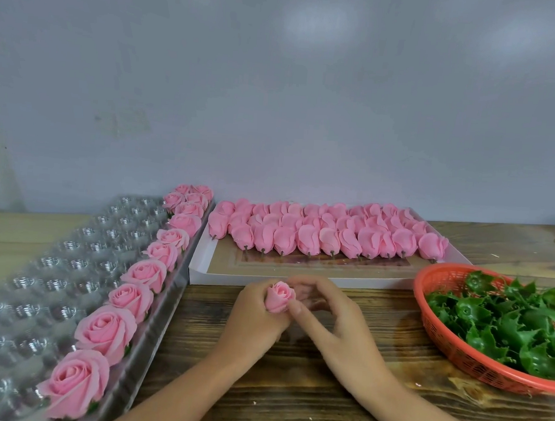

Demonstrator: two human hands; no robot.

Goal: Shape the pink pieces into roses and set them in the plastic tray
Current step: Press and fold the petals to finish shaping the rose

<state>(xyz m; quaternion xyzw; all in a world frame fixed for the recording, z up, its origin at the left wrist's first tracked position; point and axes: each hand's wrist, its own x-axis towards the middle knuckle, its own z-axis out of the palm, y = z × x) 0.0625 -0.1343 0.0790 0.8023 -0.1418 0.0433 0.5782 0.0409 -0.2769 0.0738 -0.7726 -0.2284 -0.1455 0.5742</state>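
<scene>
Left hand [256, 312] grips the pink bud [280, 297] upright by its base, right hand [327, 319] pinches its petals; the plastic tray [51, 280], along the table's [257, 393] left edge, lies nearer the left hand.

One head-worn camera (wide-angle) looks forward and down from close above the wooden table [289, 392], facing the grey wall [278, 79].

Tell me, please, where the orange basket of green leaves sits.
Head view: the orange basket sits far right on the wooden table, right of the right hand, in front of the white tray.
</scene>
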